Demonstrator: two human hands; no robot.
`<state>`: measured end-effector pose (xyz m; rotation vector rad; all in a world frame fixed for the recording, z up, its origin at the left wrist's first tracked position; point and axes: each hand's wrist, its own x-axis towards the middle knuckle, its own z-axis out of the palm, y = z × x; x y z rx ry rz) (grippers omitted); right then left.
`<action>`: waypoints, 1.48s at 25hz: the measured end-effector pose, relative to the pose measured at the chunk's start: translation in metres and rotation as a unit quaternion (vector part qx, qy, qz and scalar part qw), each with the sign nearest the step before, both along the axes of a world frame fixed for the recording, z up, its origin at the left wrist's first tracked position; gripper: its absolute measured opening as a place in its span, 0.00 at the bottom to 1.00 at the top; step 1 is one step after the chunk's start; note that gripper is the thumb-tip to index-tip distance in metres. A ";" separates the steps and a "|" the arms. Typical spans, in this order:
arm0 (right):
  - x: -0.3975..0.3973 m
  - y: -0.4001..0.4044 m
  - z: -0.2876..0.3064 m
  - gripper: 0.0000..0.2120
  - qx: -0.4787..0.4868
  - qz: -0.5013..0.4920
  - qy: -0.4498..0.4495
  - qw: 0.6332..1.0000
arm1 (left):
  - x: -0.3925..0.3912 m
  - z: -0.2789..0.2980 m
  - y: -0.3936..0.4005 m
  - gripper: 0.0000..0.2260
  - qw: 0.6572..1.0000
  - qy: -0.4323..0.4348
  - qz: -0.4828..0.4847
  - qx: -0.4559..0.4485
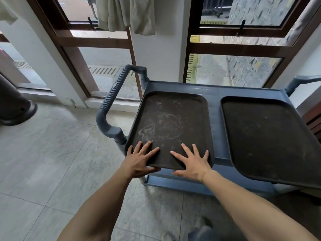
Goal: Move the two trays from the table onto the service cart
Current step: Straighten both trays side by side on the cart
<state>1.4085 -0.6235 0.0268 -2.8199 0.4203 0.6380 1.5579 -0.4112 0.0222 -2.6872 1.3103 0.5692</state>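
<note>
Two dark brown trays lie side by side on the top shelf of a grey-blue service cart [215, 122]. The left tray [172, 122] is scuffed with pale marks, and its near edge overhangs the cart's front. My left hand [139, 159] grips its near left corner, fingers spread on top and thumb under the rim. My right hand [192, 162] grips the near edge the same way. The right tray [265, 136] lies untouched, its near corner sticking out past the cart.
The cart's ribbed handle [112, 100] juts out on the left, and a second handle [298, 82] shows at the far right. Brown-framed windows [107, 42] stand right behind the cart. A dark round base [15, 108] sits on the tiled floor at left.
</note>
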 end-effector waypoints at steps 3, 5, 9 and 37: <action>0.006 -0.003 0.001 0.37 -0.004 0.008 0.000 1.000 | 0.003 0.001 -0.003 0.38 1.000 -0.005 -0.004 0.004; 0.012 -0.007 0.001 0.37 -0.010 0.015 0.003 1.000 | 0.006 0.001 -0.008 0.37 1.000 -0.004 -0.007 0.004; 0.025 -0.015 -0.003 0.35 -0.014 0.023 -0.005 1.000 | 0.021 0.001 -0.018 0.36 1.000 -0.003 -0.012 0.013; 0.085 -0.068 -0.027 0.33 0.013 0.028 -0.011 0.999 | 0.096 -0.021 -0.080 0.38 1.000 0.020 -0.003 0.019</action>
